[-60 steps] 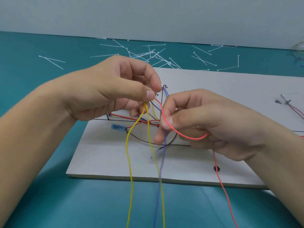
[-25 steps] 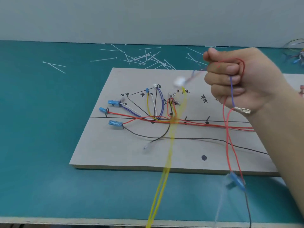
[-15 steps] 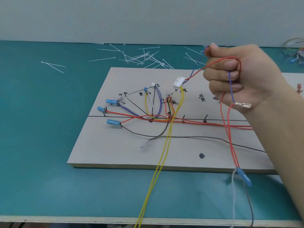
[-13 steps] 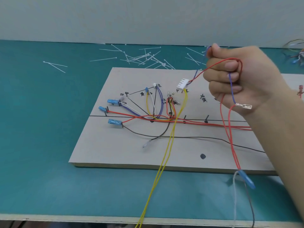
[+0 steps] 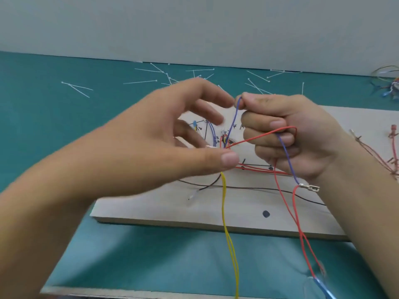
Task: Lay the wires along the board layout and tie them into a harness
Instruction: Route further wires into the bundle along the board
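A pale layout board [image 5: 216,210] lies on the teal table, with red, black and purple wires routed along its drawn lines. My right hand [image 5: 291,134] is held above the board and grips a purple wire [image 5: 287,160] and a looped red wire [image 5: 287,203]. A bare metal terminal [image 5: 309,187] hangs below that fist, and a blue terminal [image 5: 321,285] dangles lower. My left hand [image 5: 151,147] is blurred, its fingers spread beside the wires' junction. Two yellow wires [image 5: 228,238] hang from under its thumb over the board's front edge. The white connector is hidden.
Several white cable ties [image 5: 151,82] lie scattered on the table behind the board. A loose bundle of coloured wires [image 5: 388,85] sits at the far right. More red wires [image 5: 380,160] run along the board's right part. A loose black wire [image 5: 248,187] crosses the board.
My left hand has come in from the left and reached up to the wires. My right hand has sunk a little and moved left, still gripping the purple and red wires.
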{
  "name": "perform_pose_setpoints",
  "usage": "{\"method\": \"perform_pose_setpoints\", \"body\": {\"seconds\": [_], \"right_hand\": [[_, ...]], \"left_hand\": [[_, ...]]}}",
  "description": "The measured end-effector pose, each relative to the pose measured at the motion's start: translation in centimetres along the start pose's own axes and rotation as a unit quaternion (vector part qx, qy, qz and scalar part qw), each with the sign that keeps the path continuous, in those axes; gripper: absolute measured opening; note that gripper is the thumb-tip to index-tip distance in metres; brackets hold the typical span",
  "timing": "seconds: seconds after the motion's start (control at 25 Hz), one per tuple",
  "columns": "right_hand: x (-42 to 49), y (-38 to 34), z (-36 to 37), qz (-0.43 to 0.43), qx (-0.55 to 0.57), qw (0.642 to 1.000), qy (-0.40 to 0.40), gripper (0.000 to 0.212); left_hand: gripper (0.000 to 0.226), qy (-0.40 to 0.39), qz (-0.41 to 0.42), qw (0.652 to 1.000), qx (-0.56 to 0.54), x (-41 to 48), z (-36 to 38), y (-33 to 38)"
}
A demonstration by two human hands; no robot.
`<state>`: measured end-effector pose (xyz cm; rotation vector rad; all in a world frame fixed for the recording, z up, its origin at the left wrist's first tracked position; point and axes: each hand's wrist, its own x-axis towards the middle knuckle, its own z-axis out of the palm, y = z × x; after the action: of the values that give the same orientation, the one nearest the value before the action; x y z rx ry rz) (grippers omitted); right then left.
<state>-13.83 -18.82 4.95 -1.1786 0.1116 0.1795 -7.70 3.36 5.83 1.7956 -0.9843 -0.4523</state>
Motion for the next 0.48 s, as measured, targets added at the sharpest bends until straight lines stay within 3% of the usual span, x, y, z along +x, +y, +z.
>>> {"method": "perform_pose_setpoints", "body": {"seconds": [0.16,0.32,0.48], "right_hand": [[0.1,-0.3,-0.6,0.006,-0.009,0.999,0.035,0.013],[0.4,-0.1,-1.1,0.013,-0.075,0.995,0.060,0.018],[0.4,0.3,-0.8,0.023,-0.220,0.974,0.054,0.019]], "left_hand": [[0.019,-0.034,0.002,0.999,-0.033,2.2,-0.9,-0.7],[0.022,-0.118,-0.011,0.993,-0.009,3.4,-4.3,-1.2],[0.027,-0.121,0.002,0.993,0.012,4.3,-6.0,-2.2]]}}
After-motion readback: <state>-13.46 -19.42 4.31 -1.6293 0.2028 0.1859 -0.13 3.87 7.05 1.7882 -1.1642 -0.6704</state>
